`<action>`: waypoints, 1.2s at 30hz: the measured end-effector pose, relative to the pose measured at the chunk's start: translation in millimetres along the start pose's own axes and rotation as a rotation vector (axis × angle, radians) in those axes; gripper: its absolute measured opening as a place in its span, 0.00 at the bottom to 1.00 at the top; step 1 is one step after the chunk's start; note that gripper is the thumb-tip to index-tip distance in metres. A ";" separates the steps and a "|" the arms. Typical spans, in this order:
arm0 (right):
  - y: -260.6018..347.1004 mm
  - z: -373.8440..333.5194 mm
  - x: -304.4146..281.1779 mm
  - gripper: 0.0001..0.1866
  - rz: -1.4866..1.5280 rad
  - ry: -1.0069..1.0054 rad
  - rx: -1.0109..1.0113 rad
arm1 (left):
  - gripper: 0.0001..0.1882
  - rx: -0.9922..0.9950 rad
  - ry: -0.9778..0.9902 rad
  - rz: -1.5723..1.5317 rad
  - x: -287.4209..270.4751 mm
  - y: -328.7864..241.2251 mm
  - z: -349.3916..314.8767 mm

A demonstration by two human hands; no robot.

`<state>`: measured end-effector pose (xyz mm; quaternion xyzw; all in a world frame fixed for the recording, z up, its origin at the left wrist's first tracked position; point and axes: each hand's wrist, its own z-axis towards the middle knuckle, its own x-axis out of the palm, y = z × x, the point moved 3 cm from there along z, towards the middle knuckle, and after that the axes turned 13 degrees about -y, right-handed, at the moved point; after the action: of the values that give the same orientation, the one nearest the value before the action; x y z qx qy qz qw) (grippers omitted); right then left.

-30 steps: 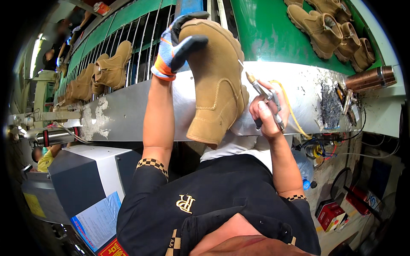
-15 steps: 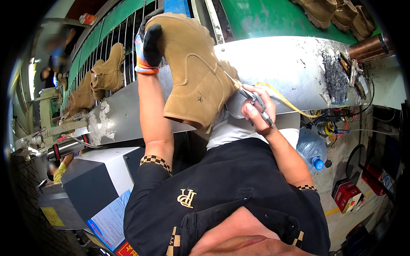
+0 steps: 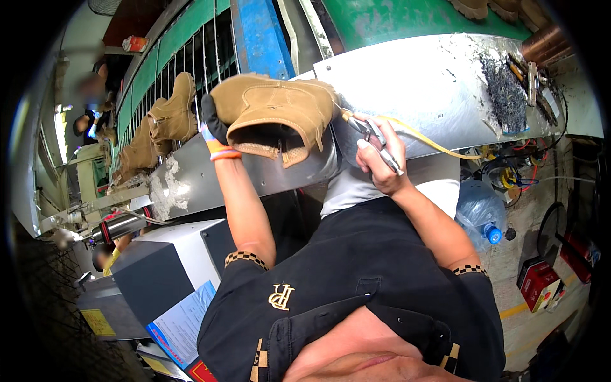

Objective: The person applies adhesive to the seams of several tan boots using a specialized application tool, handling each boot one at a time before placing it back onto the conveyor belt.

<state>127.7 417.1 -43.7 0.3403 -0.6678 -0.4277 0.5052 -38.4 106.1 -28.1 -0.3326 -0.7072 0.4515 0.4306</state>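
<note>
A tan suede ankle boot (image 3: 283, 105) is tilted over the metal worktop, its opening toward me and its lining showing. My left hand (image 3: 216, 130), in a black, orange and blue glove, grips it from the left; part of the fingers is hidden behind the boot. On the right, my bare right hand (image 3: 384, 156) is closed round a small silver hand tool (image 3: 377, 141) with a lever and a brass-coloured collar. Its thin tip points at the right side of the boot's sole, and I cannot tell whether they touch. A yellow hose (image 3: 417, 135) runs close behind that hand.
More tan boots (image 3: 172, 114) stand on a wire rack at the left; others sit on a green surface (image 3: 407, 22) at the far right. Small tools (image 3: 531, 83) lie by a dark, rough patch on the worktop (image 3: 439, 83). Below is a large blue bottle (image 3: 480, 213).
The boot has tipped, from its side facing me to its opening facing me, and sits lower. My left hand has come down with it. My right hand still holds the tool near the sole.
</note>
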 end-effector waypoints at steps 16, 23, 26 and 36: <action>-10.7 18.1 20.1 0.21 -0.241 0.017 -0.086 | 0.39 -0.281 -0.074 0.657 -65.8 -4.7 -161.5; -23.2 15.6 21.4 0.22 -0.153 0.052 -0.095 | 0.39 -0.628 0.089 0.475 -44.3 14.8 -198.9; -30.0 9.7 24.5 0.22 -0.076 0.082 -0.070 | 0.42 -0.704 0.144 0.443 -30.8 23.6 -208.5; -12.1 -5.4 2.2 0.20 -0.054 0.133 0.144 | 0.45 -0.948 0.275 0.314 21.4 43.4 -223.3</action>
<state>132.6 409.1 -53.3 0.4213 -0.6526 -0.3684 0.5108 159.5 219.3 -12.2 -0.6495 -0.7125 0.0926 0.2489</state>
